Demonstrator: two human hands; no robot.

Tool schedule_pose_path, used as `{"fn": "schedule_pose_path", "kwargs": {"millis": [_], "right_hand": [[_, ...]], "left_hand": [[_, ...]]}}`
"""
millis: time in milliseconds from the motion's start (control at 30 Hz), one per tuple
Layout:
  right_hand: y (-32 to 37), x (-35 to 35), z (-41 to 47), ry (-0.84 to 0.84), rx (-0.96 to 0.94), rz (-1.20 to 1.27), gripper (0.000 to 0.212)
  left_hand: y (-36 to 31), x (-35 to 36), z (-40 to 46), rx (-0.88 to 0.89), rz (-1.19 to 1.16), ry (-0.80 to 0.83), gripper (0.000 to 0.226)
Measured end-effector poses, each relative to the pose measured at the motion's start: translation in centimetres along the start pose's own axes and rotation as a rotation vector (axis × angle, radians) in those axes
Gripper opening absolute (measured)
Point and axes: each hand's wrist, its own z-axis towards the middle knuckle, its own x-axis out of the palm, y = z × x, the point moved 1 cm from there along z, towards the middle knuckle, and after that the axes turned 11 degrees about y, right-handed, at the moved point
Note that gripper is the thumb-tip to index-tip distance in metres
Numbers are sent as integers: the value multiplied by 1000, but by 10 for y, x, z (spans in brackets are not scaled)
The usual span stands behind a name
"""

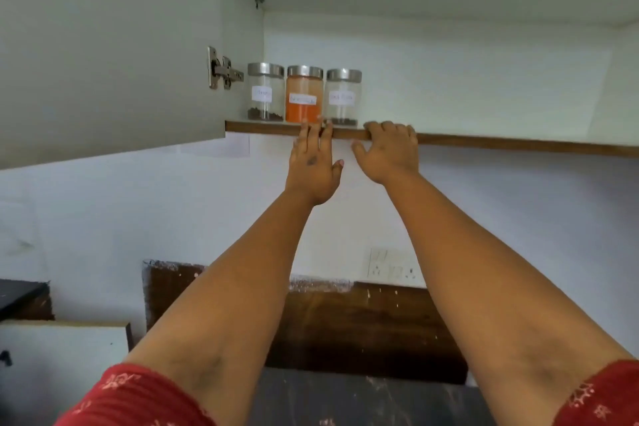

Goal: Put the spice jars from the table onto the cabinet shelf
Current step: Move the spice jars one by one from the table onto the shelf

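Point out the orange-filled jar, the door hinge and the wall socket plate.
orange-filled jar (303, 104): head view, on its paper label.
door hinge (224, 72): head view, on the metal arm.
wall socket plate (392, 264): head view, on the plate's middle.
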Motion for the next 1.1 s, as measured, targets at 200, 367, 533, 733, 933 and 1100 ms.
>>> {"fn": "schedule_pose_path", "kwargs": {"millis": [200,367,533,733,933,1100], "right_hand": [[-44,87,-144,32,170,476,39],[-79,175,-262,373,523,538,32],[-92,226,-361,780,660,382,51],[-81,248,-419,1011,656,288,93],[-79,260,-433,895,655,299,93],[-68,252,-426,696,777,292,84]], "left_hand": [[-28,81,-136,-103,-211,327,78],[-41,147,-256,-78,-185,777,84],[-57,185,-349,-274,-434,1023,84],[-64,205,-397,-370,-517,1178,76],[-67,206,-411,-364,-525,1214,77],[-62,207,-417,-451,-593,1217,90]]}}
